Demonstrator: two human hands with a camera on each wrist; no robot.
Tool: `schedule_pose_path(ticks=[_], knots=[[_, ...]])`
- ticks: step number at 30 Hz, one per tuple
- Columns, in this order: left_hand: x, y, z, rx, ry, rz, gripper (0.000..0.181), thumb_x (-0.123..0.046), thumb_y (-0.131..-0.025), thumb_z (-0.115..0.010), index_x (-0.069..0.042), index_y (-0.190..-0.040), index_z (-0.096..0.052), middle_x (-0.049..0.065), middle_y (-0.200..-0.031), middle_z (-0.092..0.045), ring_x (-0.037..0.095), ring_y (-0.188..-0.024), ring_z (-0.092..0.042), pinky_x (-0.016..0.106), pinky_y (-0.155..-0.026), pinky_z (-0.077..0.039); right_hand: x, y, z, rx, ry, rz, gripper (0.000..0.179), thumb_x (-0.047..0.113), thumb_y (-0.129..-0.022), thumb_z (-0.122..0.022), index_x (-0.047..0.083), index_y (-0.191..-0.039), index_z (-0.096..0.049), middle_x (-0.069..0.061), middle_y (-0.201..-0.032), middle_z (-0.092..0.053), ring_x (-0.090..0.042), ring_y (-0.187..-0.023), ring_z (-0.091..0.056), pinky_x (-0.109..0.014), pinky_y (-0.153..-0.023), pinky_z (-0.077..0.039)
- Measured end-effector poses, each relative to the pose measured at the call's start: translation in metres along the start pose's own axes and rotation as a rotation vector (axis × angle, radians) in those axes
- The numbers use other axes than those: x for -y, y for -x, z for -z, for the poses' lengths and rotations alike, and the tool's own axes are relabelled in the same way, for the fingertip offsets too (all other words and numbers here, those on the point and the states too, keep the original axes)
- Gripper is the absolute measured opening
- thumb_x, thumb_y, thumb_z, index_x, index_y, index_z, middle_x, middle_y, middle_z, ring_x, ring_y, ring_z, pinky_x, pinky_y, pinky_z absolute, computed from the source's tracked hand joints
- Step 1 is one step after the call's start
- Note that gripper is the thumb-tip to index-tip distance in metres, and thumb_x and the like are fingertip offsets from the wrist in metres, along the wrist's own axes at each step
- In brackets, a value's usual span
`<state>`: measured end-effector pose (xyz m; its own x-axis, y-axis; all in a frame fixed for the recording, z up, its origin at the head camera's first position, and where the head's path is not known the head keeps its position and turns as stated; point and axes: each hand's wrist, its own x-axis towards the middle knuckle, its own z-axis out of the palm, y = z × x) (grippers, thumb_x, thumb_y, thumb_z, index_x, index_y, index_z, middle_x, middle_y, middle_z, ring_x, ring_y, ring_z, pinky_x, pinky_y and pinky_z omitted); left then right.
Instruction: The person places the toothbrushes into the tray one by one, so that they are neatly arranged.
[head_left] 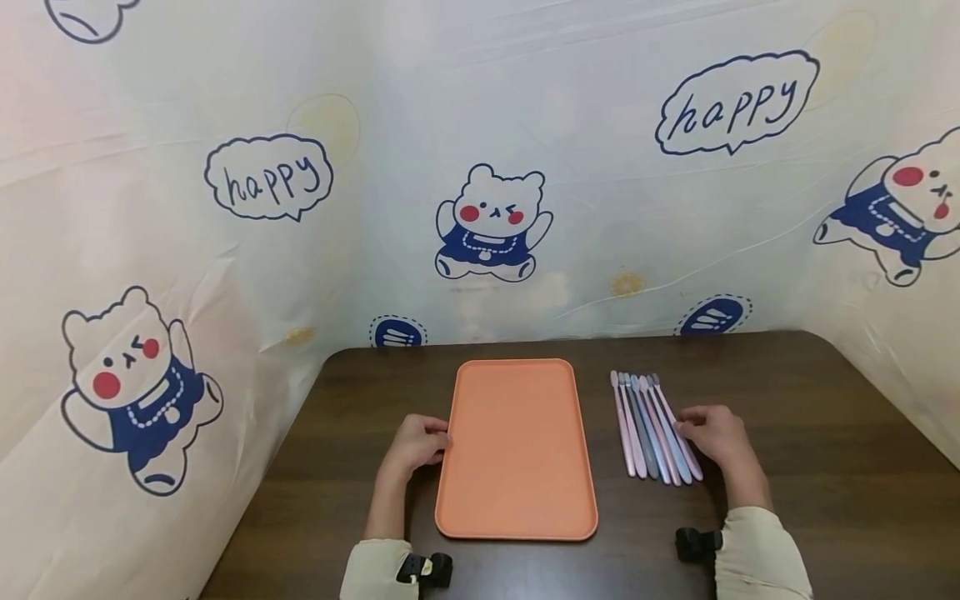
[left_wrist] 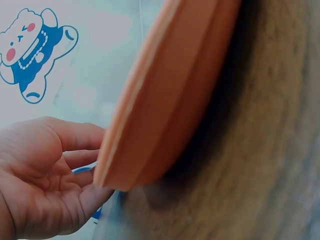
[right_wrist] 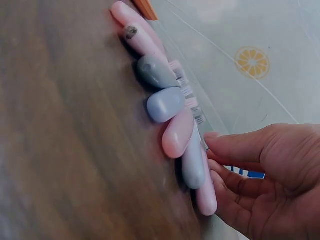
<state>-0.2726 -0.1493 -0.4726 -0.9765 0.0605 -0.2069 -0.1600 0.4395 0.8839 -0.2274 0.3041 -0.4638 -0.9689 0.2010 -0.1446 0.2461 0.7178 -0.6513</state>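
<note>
An orange rectangular tray point(head_left: 516, 450) lies on the dark wooden table. My left hand point(head_left: 417, 442) is at its left side, and the fingertips touch the rim; the left wrist view shows the hand point(left_wrist: 45, 175) against the outer edge of the tray point(left_wrist: 165, 95). To the right of the tray, several toothbrushes point(head_left: 651, 429) in pink, blue and grey lie side by side, heads toward the back. Beside the rightmost one is my right hand point(head_left: 716, 432). Up close, thumb and fingertips point(right_wrist: 217, 142) rest along that pink toothbrush point(right_wrist: 206, 197).
Behind and beside the table point(head_left: 300, 517) hangs a pale sheet point(head_left: 600, 225) printed with bears and "happy" bubbles. A strip of table separates the tray from the toothbrushes. Each wrist carries a black camera strap point(head_left: 697, 544).
</note>
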Motion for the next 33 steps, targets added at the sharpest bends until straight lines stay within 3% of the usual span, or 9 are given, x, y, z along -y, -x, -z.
schedule_pose_path(ticks=[7,33], knots=[[0.001,-0.003,0.001,-0.006,0.002,-0.012,0.028,0.003,-0.090,-0.061,0.013,-0.114,-0.070,0.026,-0.109,-0.070,0.021,-0.088,-0.071,0.042,-0.078,-0.063,0.008,0.001,0.001,0.027,-0.009,-0.064,0.042,0.017,-0.099,-0.061,-0.012,-0.129,-0.061,-0.036,-0.127,-0.060,-0.042,-0.103,-0.060,-0.056,-0.094,-0.052],[0.002,-0.003,-0.003,-0.005,-0.043,0.006,0.027,0.000,-0.091,-0.060,0.009,-0.114,-0.071,0.022,-0.110,-0.072,0.019,-0.087,-0.070,0.040,-0.077,-0.063,0.015,0.004,-0.005,-0.007,-0.035,-0.153,0.040,0.013,-0.098,-0.060,-0.012,-0.130,-0.060,-0.036,-0.125,-0.060,-0.043,-0.104,-0.057,-0.055,-0.090,-0.050]])
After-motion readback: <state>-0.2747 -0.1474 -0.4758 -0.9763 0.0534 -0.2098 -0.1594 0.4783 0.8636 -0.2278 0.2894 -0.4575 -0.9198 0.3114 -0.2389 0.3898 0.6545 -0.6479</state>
